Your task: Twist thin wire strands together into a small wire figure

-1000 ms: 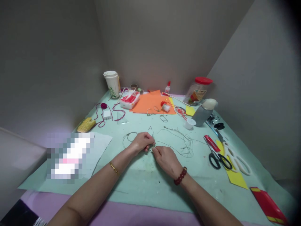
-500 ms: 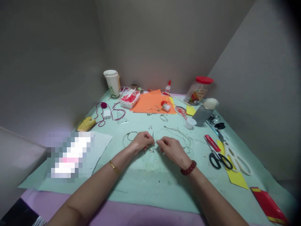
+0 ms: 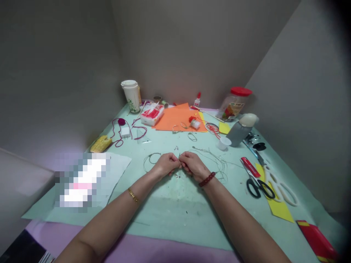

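My left hand (image 3: 168,164) is closed in a pinch at the middle of the table, around a thin greenish cord (image 3: 180,171) whose short ends hang below the fingers. My right hand (image 3: 192,164) meets it fingertip to fingertip, also pinching at the cord; the fingers hide most of the piece. Small pale bits (image 3: 176,148) lie just beyond the hands. A coil of thin cord (image 3: 155,158) is by my left wrist, and longer loose cords (image 3: 216,160) spread beyond my right hand.
Black-handled scissors (image 3: 253,187) and white-handled scissors (image 3: 282,188) lie at the right by yellow paper (image 3: 279,212). Behind are orange sheets (image 3: 172,117), a tissue pack (image 3: 152,115), a white cup (image 3: 131,96), a red-lidded jar (image 3: 233,104) and a grey bottle (image 3: 241,131). Left is yellow corn-shaped thing (image 3: 101,144).
My right hand has moved left and slightly away from me, closing the gap to my left hand, and its fingers now pinch at the cord. My left hand has stayed nearly still.
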Demonstrator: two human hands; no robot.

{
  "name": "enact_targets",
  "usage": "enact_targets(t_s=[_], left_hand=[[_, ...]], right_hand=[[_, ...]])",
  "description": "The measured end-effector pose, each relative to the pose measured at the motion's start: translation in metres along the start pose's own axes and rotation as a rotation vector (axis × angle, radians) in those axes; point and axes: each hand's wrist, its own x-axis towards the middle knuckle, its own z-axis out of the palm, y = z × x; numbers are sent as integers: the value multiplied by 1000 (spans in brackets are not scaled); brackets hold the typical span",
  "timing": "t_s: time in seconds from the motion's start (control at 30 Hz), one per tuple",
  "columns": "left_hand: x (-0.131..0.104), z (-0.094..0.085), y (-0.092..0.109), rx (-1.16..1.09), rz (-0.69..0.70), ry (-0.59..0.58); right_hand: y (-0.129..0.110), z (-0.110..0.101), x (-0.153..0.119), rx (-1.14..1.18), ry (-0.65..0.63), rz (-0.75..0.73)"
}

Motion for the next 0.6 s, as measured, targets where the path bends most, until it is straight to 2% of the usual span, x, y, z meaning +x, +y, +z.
enact_targets(t_s=[0.13, 0.37, 0.6], left_hand=[[0, 0, 0, 18, 10, -9], [-3, 0, 3, -31, -9, -37], [-3, 0, 3, -36, -21, -49]], right_hand=[[1, 0, -3, 53, -4, 9], [2, -2, -5, 17, -33, 8], [3, -2, -10, -32, -5, -6]])
